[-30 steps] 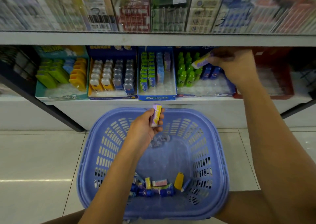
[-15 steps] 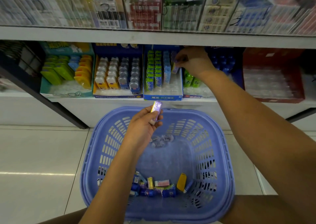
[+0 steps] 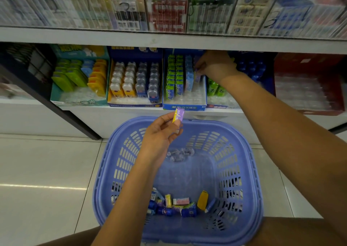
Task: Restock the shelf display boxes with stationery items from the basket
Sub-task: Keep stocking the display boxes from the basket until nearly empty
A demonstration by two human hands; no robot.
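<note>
My right hand (image 3: pixel 216 67) pinches a purple pack (image 3: pixel 196 69) against the display box's (image 3: pixel 185 107) right wall, where the front slots are open. It came over from the neighbouring box. My left hand (image 3: pixel 159 133) still pinches the eraser pack (image 3: pixel 178 115) above the basket (image 3: pixel 251 180) rim.

A small purple-and-yellow packet (image 3: pixel 178 115) stands upright, pinched at the fingertips of the left hand (image 3: pixel 159 135); below that hand sits the blue slotted basket (image 3: pixel 105 170), with loose packets (image 3: pixel 176 205) strewn along its near wall; beyond it, the blue display box (image 3: pixel 185 107) holds green and blue rows; at its right lane the right hand (image 3: pixel 216 65) pinches a purple packet (image 3: pixel 197 70).
</note>
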